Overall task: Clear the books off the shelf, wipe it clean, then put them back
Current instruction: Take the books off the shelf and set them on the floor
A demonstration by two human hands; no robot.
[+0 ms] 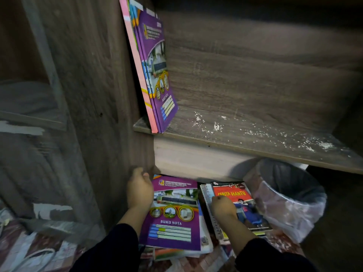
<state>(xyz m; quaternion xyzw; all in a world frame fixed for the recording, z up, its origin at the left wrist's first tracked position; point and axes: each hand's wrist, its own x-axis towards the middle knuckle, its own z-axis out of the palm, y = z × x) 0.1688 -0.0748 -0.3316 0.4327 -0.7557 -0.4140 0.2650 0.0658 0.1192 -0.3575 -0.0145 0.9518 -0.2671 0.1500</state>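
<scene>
"BUKU NOTA" is printed in white on the purple notebook cover (170, 214) lying on the floor pile, and again on the purple notebook (157, 75) standing at the shelf's left edge, while "CERITA HANTU" appears in yellow on the red-covered book (235, 195).

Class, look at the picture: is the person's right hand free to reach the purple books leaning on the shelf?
Probably yes. The right hand rests on the red book on the floor, gripping nothing firmly, and the shelf in front of the purple books lies open, with nothing between.
</scene>
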